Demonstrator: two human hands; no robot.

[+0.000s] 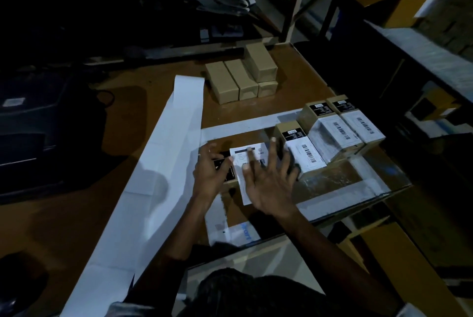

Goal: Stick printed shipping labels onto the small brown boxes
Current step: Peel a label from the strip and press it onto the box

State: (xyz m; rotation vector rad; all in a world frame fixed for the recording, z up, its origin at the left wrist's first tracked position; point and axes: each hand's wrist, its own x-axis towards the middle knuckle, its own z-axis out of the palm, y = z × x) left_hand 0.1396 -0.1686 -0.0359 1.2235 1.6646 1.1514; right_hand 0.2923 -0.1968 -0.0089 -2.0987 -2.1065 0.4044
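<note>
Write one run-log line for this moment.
left hand: steadies box | right hand: open, smoothing label | plain boxes: waiting

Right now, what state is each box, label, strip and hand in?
Box under the hands: label being pressed on.
Shipping label: partly stuck, near end overhanging.
Three labelled boxes: done.
Four plain boxes: unlabelled.
Backing strip: unrolled, bare.
Left hand: steadying box.
Right hand: flat, smoothing.

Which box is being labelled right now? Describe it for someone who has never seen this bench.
Start at the brown table and go to its near right part, beside the long white label strip. The box being labelled lies under both hands, left hand and right hand. Unlike its neighbours, its white label is being pressed down.
</note>
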